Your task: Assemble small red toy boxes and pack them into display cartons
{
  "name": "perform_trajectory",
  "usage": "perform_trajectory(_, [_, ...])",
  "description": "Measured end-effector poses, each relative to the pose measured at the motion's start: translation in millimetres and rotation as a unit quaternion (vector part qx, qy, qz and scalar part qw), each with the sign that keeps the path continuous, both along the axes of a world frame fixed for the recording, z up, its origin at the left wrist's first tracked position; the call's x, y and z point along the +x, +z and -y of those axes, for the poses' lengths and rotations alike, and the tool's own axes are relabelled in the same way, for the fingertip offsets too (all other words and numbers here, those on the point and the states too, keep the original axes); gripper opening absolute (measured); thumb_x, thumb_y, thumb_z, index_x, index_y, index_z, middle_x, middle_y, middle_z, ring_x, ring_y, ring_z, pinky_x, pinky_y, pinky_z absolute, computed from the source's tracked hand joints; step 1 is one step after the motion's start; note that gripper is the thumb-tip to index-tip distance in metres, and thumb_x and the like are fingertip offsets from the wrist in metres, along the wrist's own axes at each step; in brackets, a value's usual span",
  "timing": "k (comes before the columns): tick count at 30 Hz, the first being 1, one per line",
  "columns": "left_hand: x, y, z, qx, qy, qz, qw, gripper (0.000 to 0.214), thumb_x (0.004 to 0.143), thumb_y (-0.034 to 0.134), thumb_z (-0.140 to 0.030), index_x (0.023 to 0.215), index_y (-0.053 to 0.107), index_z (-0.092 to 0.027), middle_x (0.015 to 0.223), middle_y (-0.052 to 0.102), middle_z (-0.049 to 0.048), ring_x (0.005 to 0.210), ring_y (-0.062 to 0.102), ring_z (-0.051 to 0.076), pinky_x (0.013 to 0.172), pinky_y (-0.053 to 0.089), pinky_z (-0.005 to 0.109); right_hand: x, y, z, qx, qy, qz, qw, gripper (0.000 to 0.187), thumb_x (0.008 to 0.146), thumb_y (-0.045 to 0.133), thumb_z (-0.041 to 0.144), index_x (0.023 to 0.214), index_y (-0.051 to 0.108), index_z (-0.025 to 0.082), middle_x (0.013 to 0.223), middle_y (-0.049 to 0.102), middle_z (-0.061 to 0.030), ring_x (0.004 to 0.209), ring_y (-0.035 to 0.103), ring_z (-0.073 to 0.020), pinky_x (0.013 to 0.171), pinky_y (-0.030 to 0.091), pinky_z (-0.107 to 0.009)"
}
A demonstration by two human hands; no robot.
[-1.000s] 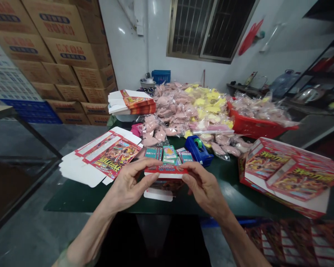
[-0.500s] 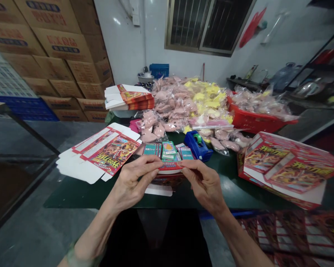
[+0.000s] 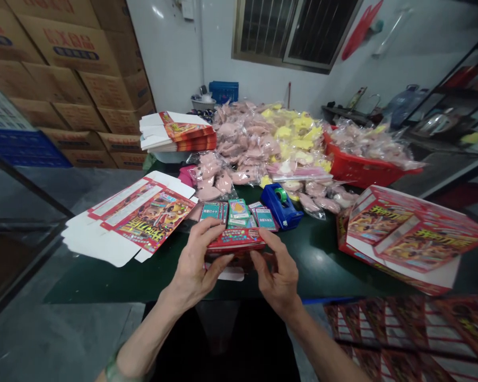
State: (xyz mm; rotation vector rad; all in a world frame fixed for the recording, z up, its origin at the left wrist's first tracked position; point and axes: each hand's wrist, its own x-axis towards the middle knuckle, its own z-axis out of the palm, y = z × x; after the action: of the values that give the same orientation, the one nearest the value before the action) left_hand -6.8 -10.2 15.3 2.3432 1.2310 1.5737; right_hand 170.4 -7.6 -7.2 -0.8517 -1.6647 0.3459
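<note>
Both my hands hold a small red printed carton (image 3: 236, 240) just above the near edge of the dark green table (image 3: 326, 262). My left hand (image 3: 199, 265) grips its left end, thumb in front and fingers curled over the top. My right hand (image 3: 276, 273) grips the right end the same way. A white flap of the carton shows below, between my hands. Just behind the carton lie several small teal card packs (image 3: 239, 212), and a blue tape dispenser (image 3: 280, 204) stands to their right.
Flat unfolded cartons (image 3: 135, 217) lie at the left, a stack of them (image 3: 177, 135) further back. Bagged pink and yellow items (image 3: 262, 143) pile at the back, some in a red basket (image 3: 362, 170). Assembled red boxes (image 3: 406, 233) sit right. Brown shipping boxes (image 3: 63, 69) line the left wall.
My hands have drawn closer together on the carton and lowered it slightly, turning its red top face up. The view has tilted down a little.
</note>
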Motion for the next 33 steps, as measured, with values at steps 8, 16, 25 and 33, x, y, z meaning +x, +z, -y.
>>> perform_trajectory(8, [2.5, -7.8, -5.1, 0.029, 0.021, 0.005, 0.999, 0.041, 0.083, 0.056, -0.014, 0.12, 0.045, -0.025, 0.117, 0.047, 0.0087, 0.11, 0.05, 0.022, 0.09, 0.047, 0.037, -9.8, -2.9, 5.8, -0.034, -0.052, -0.05, 0.997, 0.04, 0.084, 0.055, 0.014, 0.122, 0.045, 0.024, 0.114, 0.054, -0.0088, 0.102, 0.058, -0.0175, 0.065, 0.055, -0.023])
perform_trajectory(16, [-2.0, -4.3, -8.9, -0.003, -0.01, 0.029, 1.0, 0.034, 0.08, 0.059, -0.012, 0.112, 0.054, -0.023, 0.12, 0.044, 0.0088, 0.112, 0.048, 0.022, 0.092, 0.045, 0.039, -7.1, -2.9, 0.8, 0.039, -0.02, -0.017, 0.999, 0.049, 0.081, 0.057, 0.006, 0.123, 0.043, 0.027, 0.117, 0.056, -0.0072, 0.108, 0.056, -0.0184, 0.075, 0.055, -0.028])
perform_trajectory(25, [-0.9, -2.1, -10.1, 0.003, -0.034, 0.065, 0.997, 0.029, 0.079, 0.061, -0.012, 0.106, 0.059, -0.023, 0.108, 0.052, 0.0066, 0.101, 0.054, 0.02, 0.082, 0.05, 0.034, 1.5, 4.3, -2.3, 0.028, -0.001, 0.042, 0.999, 0.046, 0.082, 0.055, 0.009, 0.123, 0.044, 0.027, 0.111, 0.056, -0.0088, 0.099, 0.059, -0.019, 0.066, 0.056, -0.028])
perform_trajectory(33, [4.8, -6.5, -6.1, -0.057, -0.003, 0.17, 0.984, 0.066, 0.073, 0.071, -0.027, 0.129, 0.037, -0.024, 0.1, 0.063, 0.0046, 0.087, 0.065, 0.018, 0.075, 0.055, 0.03, 1.1, 9.5, -1.6, 0.002, 0.033, 0.01, 0.999, 0.033, 0.083, 0.054, 0.01, 0.111, 0.051, 0.028, 0.108, 0.055, -0.0052, 0.101, 0.058, -0.0169, 0.077, 0.052, -0.03])
